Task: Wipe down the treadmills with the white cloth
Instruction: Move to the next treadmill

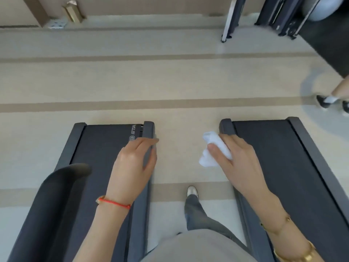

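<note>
Two dark grey treadmills lie side by side with a strip of floor between them. The left treadmill (98, 148) has white lettering on its belt. My left hand (134, 163) hangs over its right side rail with relaxed fingers and holds nothing. My right hand (238, 159) grips a crumpled white cloth (209, 157) at the left side rail of the right treadmill (273, 157), near that deck's rear end. The cloth bulges out to the left of the hand, over the floor gap.
I stand in the gap, one shoe (192, 191) on the beige striped floor (170, 82). A dark curved treadmill handrail (62, 186) rises at lower left. Another person's legs and shoes (328, 100) are at the right edge. Gym equipment frames (230, 21) stand at the far wall.
</note>
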{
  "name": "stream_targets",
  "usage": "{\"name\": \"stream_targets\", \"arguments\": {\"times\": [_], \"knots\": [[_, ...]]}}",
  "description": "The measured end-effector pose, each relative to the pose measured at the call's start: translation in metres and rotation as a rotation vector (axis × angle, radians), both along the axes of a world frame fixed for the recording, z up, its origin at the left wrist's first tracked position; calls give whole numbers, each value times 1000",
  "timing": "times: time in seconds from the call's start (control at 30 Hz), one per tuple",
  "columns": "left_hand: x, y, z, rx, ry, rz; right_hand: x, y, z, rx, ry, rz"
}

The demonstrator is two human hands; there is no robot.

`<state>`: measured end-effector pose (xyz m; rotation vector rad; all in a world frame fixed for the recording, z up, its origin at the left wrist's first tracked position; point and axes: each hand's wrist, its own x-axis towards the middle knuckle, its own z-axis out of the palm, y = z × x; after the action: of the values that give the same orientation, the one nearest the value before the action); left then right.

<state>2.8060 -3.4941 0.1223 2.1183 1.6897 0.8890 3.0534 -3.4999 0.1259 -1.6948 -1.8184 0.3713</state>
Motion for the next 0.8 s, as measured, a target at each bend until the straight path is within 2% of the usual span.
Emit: {"name": "stream_targets", "arguments": {"times": [0.43, 0.8], "knots": [[183, 155, 11, 114, -19, -495, 132, 46, 3, 45, -63, -421], [290, 206, 14, 70, -55, -866, 180, 37, 6, -4, -57, -786]]}}
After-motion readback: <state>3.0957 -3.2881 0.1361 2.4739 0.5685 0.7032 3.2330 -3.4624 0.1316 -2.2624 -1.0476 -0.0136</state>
